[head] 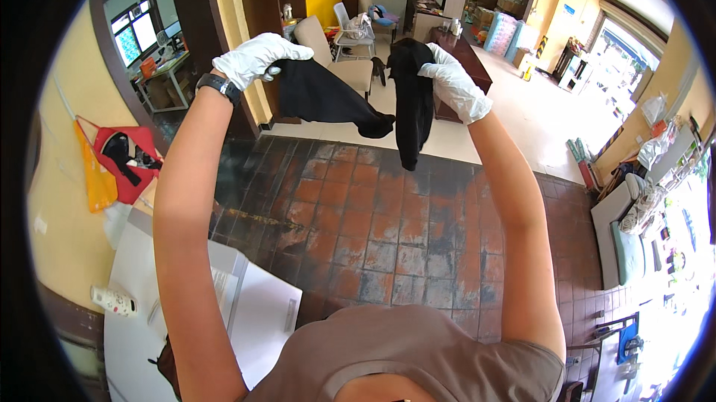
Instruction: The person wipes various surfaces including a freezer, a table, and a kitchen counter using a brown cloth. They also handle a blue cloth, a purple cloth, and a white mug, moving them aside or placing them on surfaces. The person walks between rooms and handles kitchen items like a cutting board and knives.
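Observation:
Both my hands wear white gloves and are raised in front of me, above the tiled floor. My left hand (258, 61), with a dark watch at the wrist, grips one black cloth piece (330, 97) that hangs down and slants to the right. In my right hand (454, 82) is another hanging length of black cloth (414, 117), bunched at the top and narrow at its lower end. The two lengths look like socks or sleeves; whether they are joined cannot be told.
A white cabinet or table (263, 301) stands at the lower left, with a patterned cup (114, 300) on it. Beige chair (349, 75) and dark red desk (470, 61) are beyond my hands. Red and yellow bags (126, 156) hang on the left wall. A sofa (609, 240) stands at the right.

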The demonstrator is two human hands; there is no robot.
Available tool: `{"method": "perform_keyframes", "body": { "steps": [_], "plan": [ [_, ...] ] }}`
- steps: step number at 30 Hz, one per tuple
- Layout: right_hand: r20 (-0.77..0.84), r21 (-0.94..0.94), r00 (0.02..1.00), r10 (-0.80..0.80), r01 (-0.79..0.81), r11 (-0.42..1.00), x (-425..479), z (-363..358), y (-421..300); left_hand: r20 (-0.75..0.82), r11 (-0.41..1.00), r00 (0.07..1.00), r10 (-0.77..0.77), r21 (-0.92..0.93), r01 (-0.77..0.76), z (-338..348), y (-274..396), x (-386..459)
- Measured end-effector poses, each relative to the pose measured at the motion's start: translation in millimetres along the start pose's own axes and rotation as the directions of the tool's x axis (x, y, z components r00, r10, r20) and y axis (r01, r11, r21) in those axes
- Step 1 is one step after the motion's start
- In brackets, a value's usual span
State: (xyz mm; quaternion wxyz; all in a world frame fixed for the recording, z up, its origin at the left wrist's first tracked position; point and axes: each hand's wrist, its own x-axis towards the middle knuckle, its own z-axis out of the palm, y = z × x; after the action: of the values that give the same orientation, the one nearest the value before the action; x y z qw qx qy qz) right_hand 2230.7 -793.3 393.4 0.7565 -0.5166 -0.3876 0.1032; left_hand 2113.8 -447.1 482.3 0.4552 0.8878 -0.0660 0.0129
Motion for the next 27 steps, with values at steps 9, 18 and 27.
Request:
{"method": "perform_keyframes", "body": {
  "steps": [9,18,27],
  "plan": [
    [0.145,0.199,0.987,-0.062,0.032,0.979,93,62,84,-0.048,0.868,0.998,-0.05,-0.497,0.02,28,-46,105],
    [-0.05,0.101,0.991,0.125,-0.119,0.988,198,88,207,-0.16,0.8,0.976,-0.148,-0.6,0.023,-30,-140,156],
    [-0.308,-0.821,0.902,-0.302,-0.092,0.564,309,-9,69,-0.303,0.729,0.846,-0.438,-0.671,0.136,-112,-343,140]
  ]
}}
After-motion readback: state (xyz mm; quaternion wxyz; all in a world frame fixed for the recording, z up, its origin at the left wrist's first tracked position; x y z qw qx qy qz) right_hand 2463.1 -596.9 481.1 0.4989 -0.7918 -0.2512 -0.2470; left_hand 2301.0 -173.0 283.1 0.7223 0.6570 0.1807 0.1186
